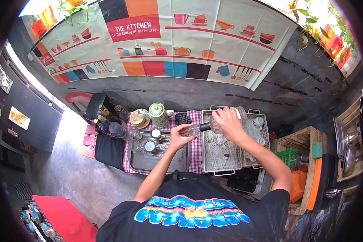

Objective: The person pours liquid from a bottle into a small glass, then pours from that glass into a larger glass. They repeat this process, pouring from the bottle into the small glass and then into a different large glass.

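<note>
My left hand [180, 138] is closed around a small clear glass [194, 130], held over the right end of the dark metal tray [165, 163]. In my right hand [228, 124] is a clear bottle [241, 114], tilted nearly flat above the white racks. Its dark neck [204, 126] points left, right at the rim of the glass. On the tray stand two cups with white tops, a nearer cup [150, 147] and a farther cup [156, 134]. A small dark stopper-like piece [226, 156] lies on the left white rack [218, 161].
Behind the tray stands a green patterned teapot [159, 117], with a round wooden piece [138, 119] beside it. Several bottles [117, 130] crowd the table's left end. A dark folded cloth [182, 118] lies near the wall. Right of the racks is a wooden crate [310, 139].
</note>
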The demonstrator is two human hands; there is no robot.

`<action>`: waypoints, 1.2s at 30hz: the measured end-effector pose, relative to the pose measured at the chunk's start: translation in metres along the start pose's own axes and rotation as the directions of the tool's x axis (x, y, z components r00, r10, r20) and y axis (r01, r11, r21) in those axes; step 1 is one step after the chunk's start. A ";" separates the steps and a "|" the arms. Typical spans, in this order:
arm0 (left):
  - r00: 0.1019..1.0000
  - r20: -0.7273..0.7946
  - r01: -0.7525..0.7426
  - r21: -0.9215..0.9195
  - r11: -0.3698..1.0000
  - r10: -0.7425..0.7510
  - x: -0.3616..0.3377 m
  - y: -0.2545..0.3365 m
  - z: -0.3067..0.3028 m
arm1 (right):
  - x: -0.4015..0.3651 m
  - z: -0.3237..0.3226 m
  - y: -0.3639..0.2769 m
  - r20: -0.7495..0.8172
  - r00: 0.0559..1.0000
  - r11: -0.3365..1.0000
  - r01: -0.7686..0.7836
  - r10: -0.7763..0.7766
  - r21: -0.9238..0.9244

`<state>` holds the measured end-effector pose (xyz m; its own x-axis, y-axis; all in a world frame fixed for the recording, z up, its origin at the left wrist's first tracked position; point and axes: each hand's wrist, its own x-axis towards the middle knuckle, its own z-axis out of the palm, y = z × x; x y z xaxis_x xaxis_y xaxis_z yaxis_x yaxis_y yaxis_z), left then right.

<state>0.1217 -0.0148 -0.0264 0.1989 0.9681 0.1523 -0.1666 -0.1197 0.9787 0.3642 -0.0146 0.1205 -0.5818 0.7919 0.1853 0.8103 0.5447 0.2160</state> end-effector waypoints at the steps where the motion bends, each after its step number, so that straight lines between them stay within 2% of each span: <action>1: 1.000 0.000 0.000 -0.011 1.000 0.000 0.000 -0.001 0.000 | 0.000 0.000 0.000 0.001 1.000 1.000 0.000 0.000 0.002; 23: 1.000 0.024 0.019 -0.029 0.999 -0.018 -0.006 -0.003 0.010 | -0.010 0.000 0.003 -0.034 0.999 0.999 0.027 -0.028 -0.033; 36: 0.999 0.030 0.031 -0.051 0.998 -0.030 -0.009 -0.011 0.023 | -0.022 -0.004 0.007 0.001 1.000 0.997 0.024 -0.024 -0.069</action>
<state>0.1440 -0.0271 -0.0357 0.2322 0.9643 0.1272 -0.2092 -0.0782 0.9747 0.3829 -0.0295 0.1217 -0.6010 0.7789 0.1790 0.7892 0.5432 0.2865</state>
